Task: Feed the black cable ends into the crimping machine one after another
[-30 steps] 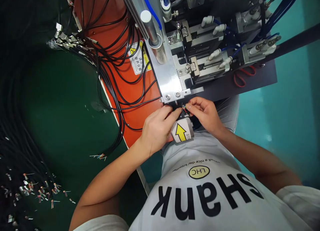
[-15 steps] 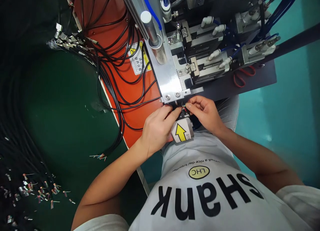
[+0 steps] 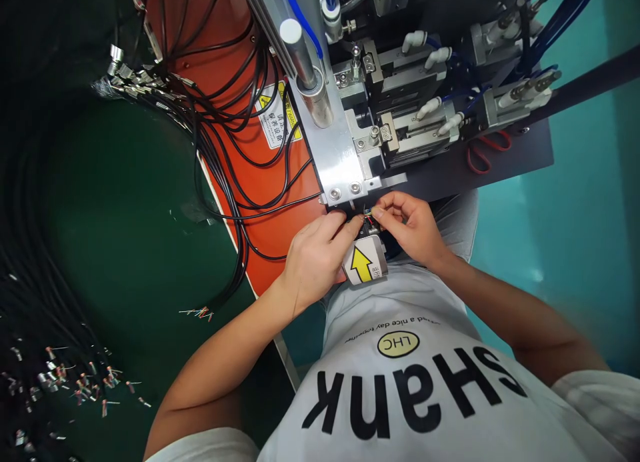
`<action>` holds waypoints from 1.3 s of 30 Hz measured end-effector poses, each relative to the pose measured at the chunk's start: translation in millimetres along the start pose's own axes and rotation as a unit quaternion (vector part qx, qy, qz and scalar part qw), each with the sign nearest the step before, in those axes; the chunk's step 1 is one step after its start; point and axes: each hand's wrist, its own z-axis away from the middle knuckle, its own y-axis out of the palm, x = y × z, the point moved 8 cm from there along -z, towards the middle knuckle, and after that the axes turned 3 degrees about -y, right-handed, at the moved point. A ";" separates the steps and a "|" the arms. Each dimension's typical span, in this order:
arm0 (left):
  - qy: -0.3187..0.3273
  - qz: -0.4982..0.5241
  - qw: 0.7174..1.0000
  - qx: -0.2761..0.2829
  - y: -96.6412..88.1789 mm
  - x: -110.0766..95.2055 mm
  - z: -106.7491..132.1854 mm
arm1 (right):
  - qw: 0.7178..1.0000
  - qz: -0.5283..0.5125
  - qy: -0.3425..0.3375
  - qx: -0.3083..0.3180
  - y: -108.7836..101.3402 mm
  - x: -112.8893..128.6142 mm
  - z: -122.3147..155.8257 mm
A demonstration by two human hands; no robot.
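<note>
My right hand (image 3: 410, 227) has its thumb and index finger pinched on thin coloured wires (image 3: 369, 214) at the front of the machine. Close on the left, my left hand (image 3: 315, 252) is closed, its thumb and index finger tips at the same wires. A black cable (image 3: 273, 255) runs in beneath the left hand; most of it there is hidden by the fingers. Just below the fingertips sits a small dark fixture (image 3: 371, 227), and nearer my body is a metal cover with a yellow arrow label (image 3: 361, 265).
The steel machine plate (image 3: 340, 162) with a metal post (image 3: 303, 59) stands right before my hands. Pneumatic cylinders (image 3: 420, 139) lie to the right. Black cables (image 3: 225, 169) loop over the orange-red base (image 3: 270, 215). More stripped cable ends (image 3: 75, 382) lie on the green surface.
Both hands stay almost in the same place. The wires between the fingertips have shifted very slightly; little else differs.
</note>
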 end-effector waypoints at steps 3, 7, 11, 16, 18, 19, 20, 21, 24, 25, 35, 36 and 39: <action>0.000 -0.003 1.000 0.000 -0.7 -0.9 -1.1 | 0.999 0.027 -0.026 -0.005 -0.6 3.6 -0.2; 0.008 -0.012 1.000 -0.005 -1.3 -2.7 -2.1 | 0.994 0.083 -0.065 -0.014 -0.9 9.7 0.8; 0.014 -0.015 1.000 -0.003 0.5 -2.6 -1.3 | 0.985 0.143 -0.095 -0.024 -0.9 18.5 3.0; 0.015 -0.020 1.000 -0.004 1.3 -2.4 -1.0 | 0.972 0.208 -0.103 -0.030 -0.8 29.1 4.9; 0.013 -0.022 1.000 -0.004 1.0 -2.4 -1.6 | 0.974 0.208 -0.089 -0.025 -0.9 27.4 4.3; 0.012 -0.022 1.000 -0.005 0.8 -2.5 -1.9 | 0.976 0.203 -0.079 -0.019 -0.8 24.9 3.8; 0.012 -0.021 1.000 -0.005 0.6 -2.5 -2.2 | 0.979 0.193 -0.069 -0.014 -0.6 21.7 3.2; 0.012 -0.019 1.000 -0.004 0.5 -2.6 -2.5 | 0.982 0.180 -0.057 -0.008 -0.5 18.0 2.6; 0.011 -0.011 1.000 -0.001 0.5 -2.8 -3.0 | 0.991 0.134 -0.024 0.004 0.2 6.6 1.0; 0.010 -0.009 1.000 -0.001 0.5 -2.9 -3.2 | 0.993 0.120 -0.016 0.005 0.2 3.8 0.6; 0.002 -0.005 1.000 -0.008 0.2 -3.2 -5.6 | 0.998 -0.017 0.043 0.033 -3.6 -9.3 -3.7; 0.003 -0.005 1.000 -0.007 0.3 -3.3 -5.7 | 0.999 -0.008 0.033 0.023 -6.2 -7.0 -3.8; 0.001 -0.008 1.000 -0.008 0.1 -3.0 -5.5 | 0.999 0.047 -0.013 -0.011 -10.5 4.2 -3.0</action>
